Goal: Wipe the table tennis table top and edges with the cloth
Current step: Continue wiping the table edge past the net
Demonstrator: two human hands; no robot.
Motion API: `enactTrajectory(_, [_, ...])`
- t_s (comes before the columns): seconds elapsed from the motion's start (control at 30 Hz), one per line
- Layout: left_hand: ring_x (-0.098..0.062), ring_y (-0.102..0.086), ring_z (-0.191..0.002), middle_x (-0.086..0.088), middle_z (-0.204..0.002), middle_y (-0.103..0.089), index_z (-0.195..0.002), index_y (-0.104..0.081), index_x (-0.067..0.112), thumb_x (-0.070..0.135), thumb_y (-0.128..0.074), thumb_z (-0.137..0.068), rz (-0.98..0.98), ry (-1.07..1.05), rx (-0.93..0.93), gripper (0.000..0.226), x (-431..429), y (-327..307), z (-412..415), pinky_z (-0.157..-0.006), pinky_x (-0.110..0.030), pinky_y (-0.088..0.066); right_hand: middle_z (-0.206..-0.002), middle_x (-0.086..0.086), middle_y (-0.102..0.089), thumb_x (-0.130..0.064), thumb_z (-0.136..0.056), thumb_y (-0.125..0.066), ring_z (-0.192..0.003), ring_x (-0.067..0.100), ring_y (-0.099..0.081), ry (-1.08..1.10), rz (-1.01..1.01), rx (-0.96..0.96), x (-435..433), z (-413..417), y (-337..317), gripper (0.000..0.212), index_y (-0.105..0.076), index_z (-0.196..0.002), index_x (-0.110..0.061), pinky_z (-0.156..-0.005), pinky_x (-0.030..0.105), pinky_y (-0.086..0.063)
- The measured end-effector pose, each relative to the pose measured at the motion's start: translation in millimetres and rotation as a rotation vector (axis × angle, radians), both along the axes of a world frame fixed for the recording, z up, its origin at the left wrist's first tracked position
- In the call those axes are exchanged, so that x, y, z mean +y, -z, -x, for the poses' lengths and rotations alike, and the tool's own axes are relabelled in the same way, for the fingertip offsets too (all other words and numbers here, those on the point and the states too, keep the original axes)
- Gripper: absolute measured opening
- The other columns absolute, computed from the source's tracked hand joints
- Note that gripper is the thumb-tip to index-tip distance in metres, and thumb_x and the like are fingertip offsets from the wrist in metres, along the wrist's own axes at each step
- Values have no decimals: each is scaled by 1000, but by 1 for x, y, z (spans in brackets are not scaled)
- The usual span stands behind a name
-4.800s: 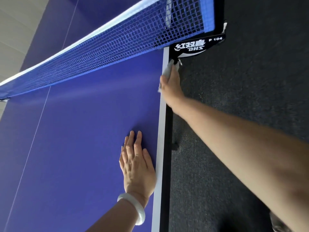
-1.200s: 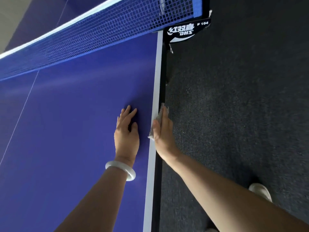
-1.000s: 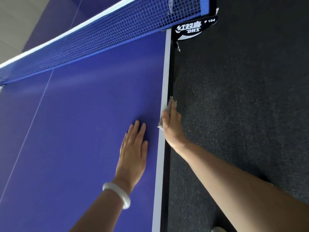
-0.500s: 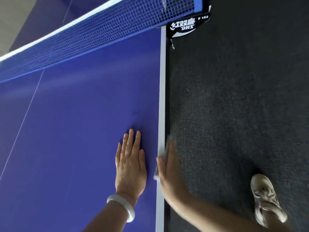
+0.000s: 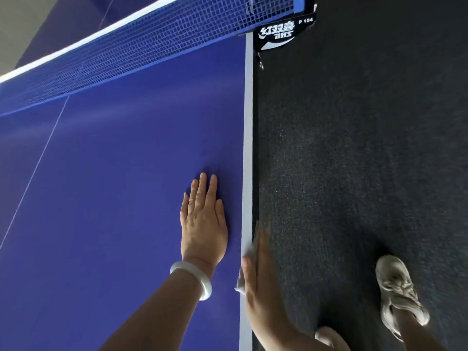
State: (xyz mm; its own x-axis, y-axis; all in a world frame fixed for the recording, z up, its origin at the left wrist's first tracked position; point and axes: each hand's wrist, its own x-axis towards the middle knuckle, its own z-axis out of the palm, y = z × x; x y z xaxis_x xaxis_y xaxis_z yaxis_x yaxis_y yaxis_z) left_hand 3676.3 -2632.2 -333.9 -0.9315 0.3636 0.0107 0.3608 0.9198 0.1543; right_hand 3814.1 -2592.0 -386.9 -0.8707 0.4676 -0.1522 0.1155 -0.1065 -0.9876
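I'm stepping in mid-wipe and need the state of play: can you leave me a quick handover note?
Left hand: flat on the blue table tennis table top, holding nothing.
Right hand: straight fingers press the pale grey cloth against the table's white-lined side edge.
Done: the cloth has run that edge from the black net clamp back to here.
Left: the edge nearer you; whether the top is wiped cannot be told.

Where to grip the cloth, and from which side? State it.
Grip the cloth where it folds over the table edge, coming from the floor side: it drapes over that rim, so palm outside and thumb on top pin it, as the right hand seems to.
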Motion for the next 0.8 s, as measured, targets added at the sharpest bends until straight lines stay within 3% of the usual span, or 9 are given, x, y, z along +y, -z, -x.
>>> enactTrajectory(0.07, [-11, -2, -152, 5, -165, -8, -158, -16, 21, 24, -16, -105, 6, 5, 8, 52, -1, 2, 1, -124, -32, 2, -157, -6, -28, -63, -98, -34, -138, 8, -33, -34, 122, -32, 5, 10, -4, 57, -3, -145, -68, -109, 52, -44])
enactTrajectory(0.13, [-11, 0, -152, 5, -165, -7, -158, -14, 21, 23, -18, -106, 14, 6, 9, 52, -2, 3, 2, -124, -32, 3, -161, -12, -15, -52, -101, -34, -148, 5, -26, -7, 191, -8, 27, 49, -9, 59, 0, -149, -53, -110, 54, -42])
enactTrajectory(0.2, [-9, 2, -152, 5, -166, -5, -158, -12, 22, 25, -16, -105, 20, 7, 8, 54, -2, 4, 2, -124, -32, 4, -162, -8, -12, -36, -106, -36, -118, -21, -46, 35, 212, -7, 55, 95, -9, 61, -3, -157, -33, -89, 37, -57])
enactTrajectory(0.27, [-8, 3, -152, 6, -166, -4, -158, -11, 23, 27, -15, -104, 10, 3, -2, 55, -1, 4, 3, -124, -31, 4, -147, 3, -35, -29, -107, -39, -86, -11, -55, 45, 221, -46, 74, 126, -11, 60, -11, -160, -25, -77, 28, -58])
enactTrajectory(0.37, [-9, 1, -152, 5, -166, -5, -158, -13, 23, 29, -14, -103, -6, 2, -6, 56, -1, 4, 3, -124, -33, 2, -125, 1, -34, -31, -107, -39, -102, 11, -45, 56, 180, -73, 68, 117, -10, 59, -14, -160, -27, -102, 49, -50])
enactTrajectory(0.47, [-11, -1, -152, 4, -166, -8, -158, -15, 21, 26, -18, -105, -20, 6, 7, 53, -1, 3, 3, -124, -33, 1, -143, -13, -30, -42, -105, -36, -128, 5, -36, 48, 190, -4, 20, 44, -8, 55, -12, -155, -44, -112, 45, -43])
enactTrajectory(0.57, [-12, -3, -153, 3, -165, -10, -158, -18, 21, 24, -22, -106, -61, 7, -2, 52, -2, 2, 1, -124, -33, 0, -157, -27, -24, -55, -101, -34, -114, -11, -51, 8, 121, -55, -21, -35, -10, 53, -12, -150, -55, -94, 29, -55])
enactTrajectory(0.63, [-13, -5, -152, 3, -165, -13, -157, -21, 20, 23, -26, -107, -102, 13, 1, 51, -2, 1, 0, -124, -33, 0, -155, -12, -31, -59, -98, -31, -93, 5, -58, -48, 165, -91, -21, -45, -7, 54, -11, -148, -53, -72, 21, -58])
enactTrajectory(0.8, [-6, -26, -147, 8, -153, -41, -138, -56, 21, 11, -44, -104, -496, -57, -106, 38, -14, -3, 3, -123, -30, -14, -144, 12, -35, -53, -89, -36, -85, 6, -56, -44, 207, -86, 1, -5, -9, 61, -10, -143, -48, -70, 23, -57])
